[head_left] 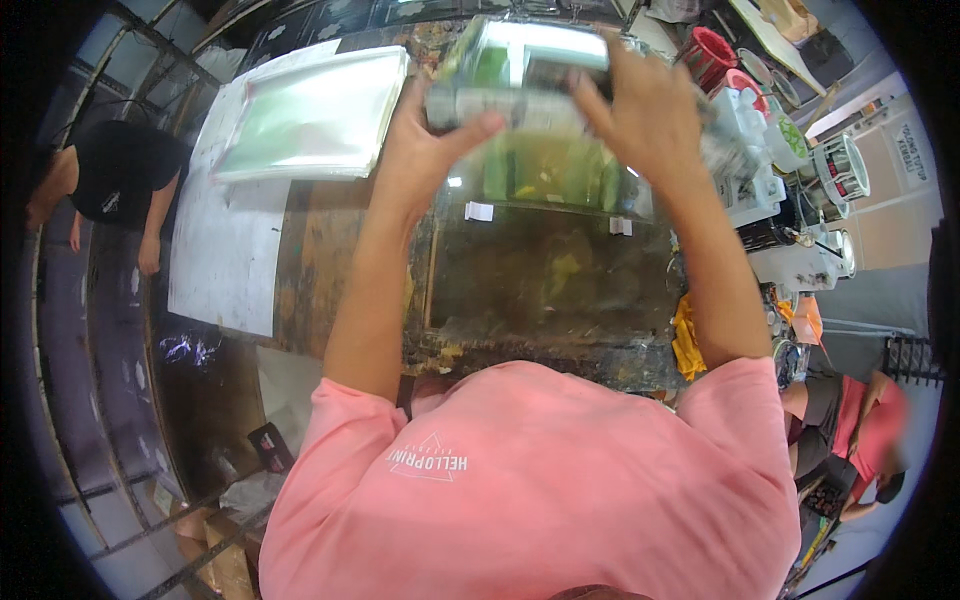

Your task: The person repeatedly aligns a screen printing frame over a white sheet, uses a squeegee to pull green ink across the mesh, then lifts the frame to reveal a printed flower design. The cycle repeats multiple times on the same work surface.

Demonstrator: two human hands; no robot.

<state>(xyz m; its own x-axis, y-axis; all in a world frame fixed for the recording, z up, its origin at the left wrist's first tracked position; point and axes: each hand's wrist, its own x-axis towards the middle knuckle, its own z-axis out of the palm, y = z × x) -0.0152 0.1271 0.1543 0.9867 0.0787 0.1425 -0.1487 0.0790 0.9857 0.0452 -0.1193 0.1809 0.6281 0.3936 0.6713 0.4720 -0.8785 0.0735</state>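
Note:
At the far side of the table, a thick, shiny stack with a glossy clear top and green patches is between my hands, blurred by motion. I cannot make out its exact kind. My left hand grips its left end, thumb along the near side and fingers hidden behind. My right hand holds the right end, its thumb on the top. Under and nearer than the stack lies a glossy, see-through panel with two small white tabs. Left of my left hand rests a pile of clear plastic sheets.
Large white paper lies beneath the plastic pile. Paint pots and tubs crowd the right side, beside a yellow cloth. One person stands at the left, another at the lower right.

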